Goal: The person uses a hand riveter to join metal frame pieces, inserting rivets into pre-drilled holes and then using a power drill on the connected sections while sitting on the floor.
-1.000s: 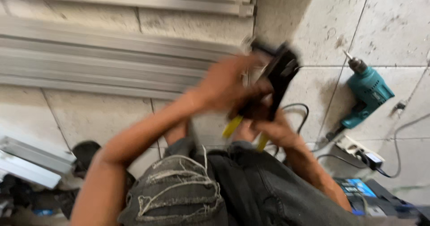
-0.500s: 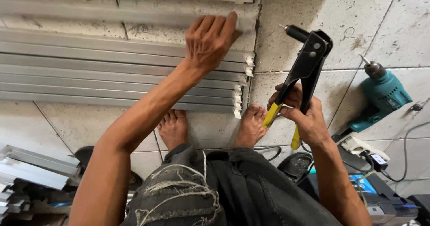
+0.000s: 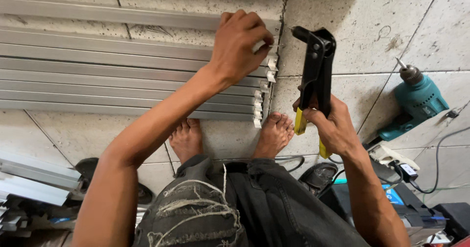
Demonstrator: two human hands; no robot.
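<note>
Fingertips of the left hand (image 3: 240, 46) hidden, curled down on the end of the profiles (image 3: 122, 75); whatever is pinched there too small to tell. Profiles cut off by the left edge, the top one by the upper edge. Lower handles of the riveter (image 3: 313, 75) mostly covered by the right hand (image 3: 330, 127); only yellow grip ends visible. Nose tip of the riveter too small to tell if loaded. Drill (image 3: 416, 100) body partly cut by the right edge. Box (image 3: 406, 203) behind the right forearm half hidden. Sandal (image 3: 318, 176) partly under the trousers (image 3: 235, 208).
</note>
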